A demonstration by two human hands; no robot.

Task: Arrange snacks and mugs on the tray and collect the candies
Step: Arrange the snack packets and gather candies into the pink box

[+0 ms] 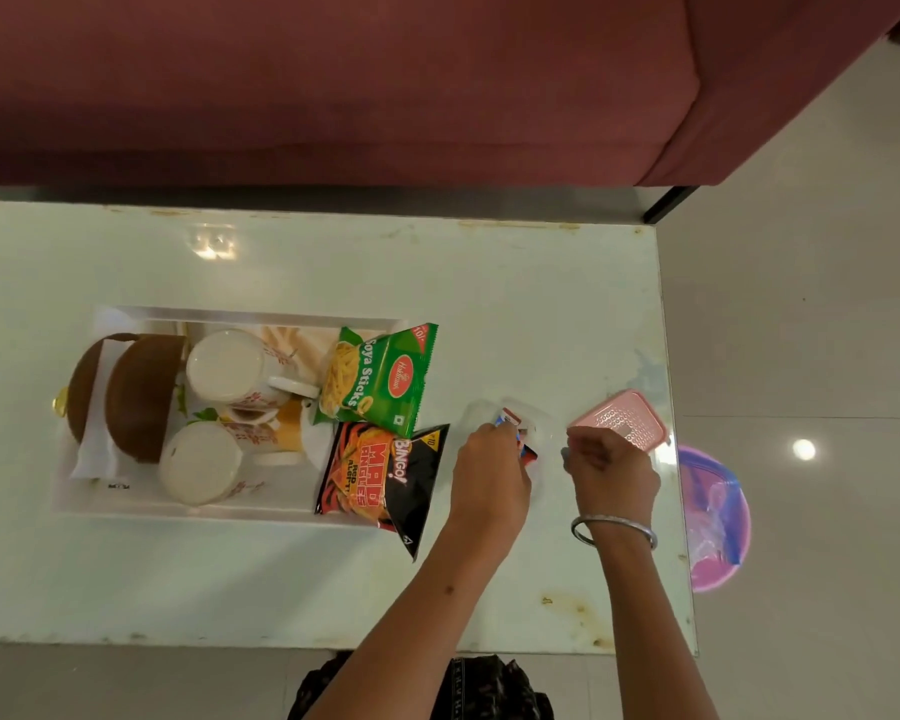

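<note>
**Candies going into the clear tub**

Candies (510, 426) sat in the left hand (492, 472), fingers pinched on the wrappers over a clear container (533, 413) on the counter (281, 579). The right hand (611, 472) was clenched; around what, I cannot tell. The pink lid (622, 418) lay beside it. A loose pinch could scatter wrappers off the edge.

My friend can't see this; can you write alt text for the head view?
Two hands work at a clear box of candies: left hand holds wrappers, right hand is closed beside a pink lid. A tray holds mugs and snacks.
</note>
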